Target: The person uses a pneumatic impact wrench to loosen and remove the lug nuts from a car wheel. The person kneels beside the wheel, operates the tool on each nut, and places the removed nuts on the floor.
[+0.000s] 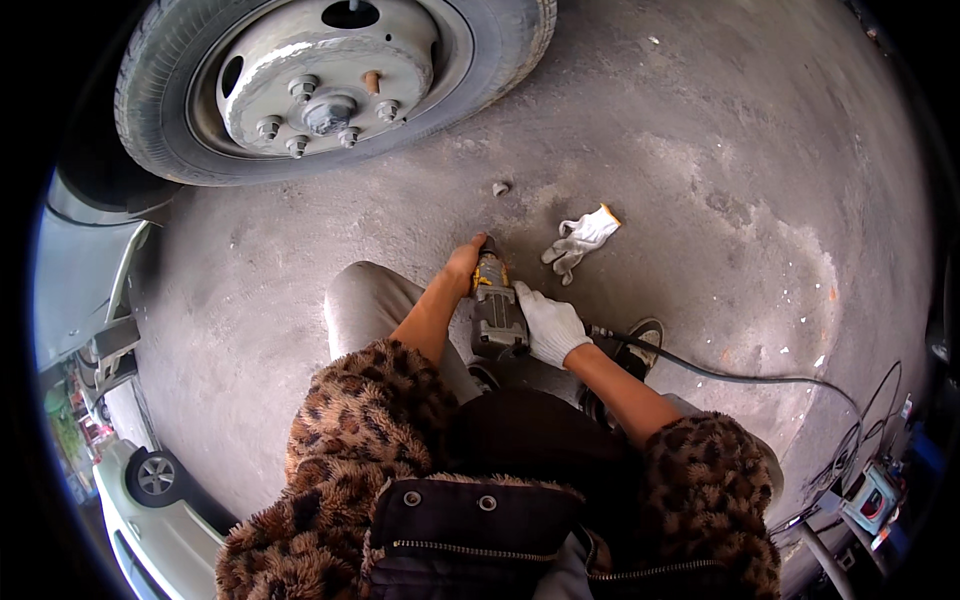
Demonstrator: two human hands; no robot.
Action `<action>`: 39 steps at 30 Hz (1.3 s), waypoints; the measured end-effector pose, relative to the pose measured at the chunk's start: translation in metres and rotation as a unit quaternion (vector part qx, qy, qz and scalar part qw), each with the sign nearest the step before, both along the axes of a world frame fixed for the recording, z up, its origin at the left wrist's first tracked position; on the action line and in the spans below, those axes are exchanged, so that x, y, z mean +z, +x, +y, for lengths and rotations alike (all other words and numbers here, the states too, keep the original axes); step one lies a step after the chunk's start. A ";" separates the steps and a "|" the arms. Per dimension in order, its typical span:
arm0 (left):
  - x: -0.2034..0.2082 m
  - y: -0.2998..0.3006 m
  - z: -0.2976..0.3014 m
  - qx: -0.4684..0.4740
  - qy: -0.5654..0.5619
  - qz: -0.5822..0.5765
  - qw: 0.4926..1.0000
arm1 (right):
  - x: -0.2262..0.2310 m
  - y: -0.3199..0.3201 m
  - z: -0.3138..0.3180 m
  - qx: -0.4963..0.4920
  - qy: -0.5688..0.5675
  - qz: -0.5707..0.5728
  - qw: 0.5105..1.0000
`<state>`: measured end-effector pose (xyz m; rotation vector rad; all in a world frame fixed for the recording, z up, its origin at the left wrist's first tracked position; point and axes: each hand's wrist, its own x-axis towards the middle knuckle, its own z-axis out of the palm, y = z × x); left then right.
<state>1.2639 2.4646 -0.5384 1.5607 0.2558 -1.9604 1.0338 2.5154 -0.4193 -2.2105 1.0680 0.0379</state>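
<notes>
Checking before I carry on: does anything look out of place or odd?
Yes. One rust-coloured wheel stud is bare while the others carry nuts; a nut-like piece lies on the floor. A white glove lies there too; the left hand is bare, the right hand gloved.

The bare left hand (465, 264) holds the nose of a bulky grey-and-yellow impact wrench (499, 312), while the right hand (551, 326), in a white knit glove, grips it from behind, beside a black rubber hose (720, 375). Beyond, on the stained grey concrete floor (330, 225), lie a crumpled white glove with an orange cuff (590, 231) and a small grey metal piece (501, 188), perhaps a nut, near a black-tyred steel wheel (265, 80).
</notes>
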 end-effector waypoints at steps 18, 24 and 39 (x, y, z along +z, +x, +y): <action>0.024 -0.046 0.016 -0.529 -0.254 -0.494 0.641 | -0.107 -0.090 -0.151 -0.385 -0.041 0.096 0.917; 0.080 -0.076 -0.002 -0.420 -0.302 -0.461 0.721 | -0.149 -0.087 -0.152 -0.451 0.084 -0.051 0.887; 0.126 -0.048 -0.044 -0.106 -0.374 -0.222 0.894 | -0.014 0.007 -0.124 -0.378 0.223 -0.381 0.814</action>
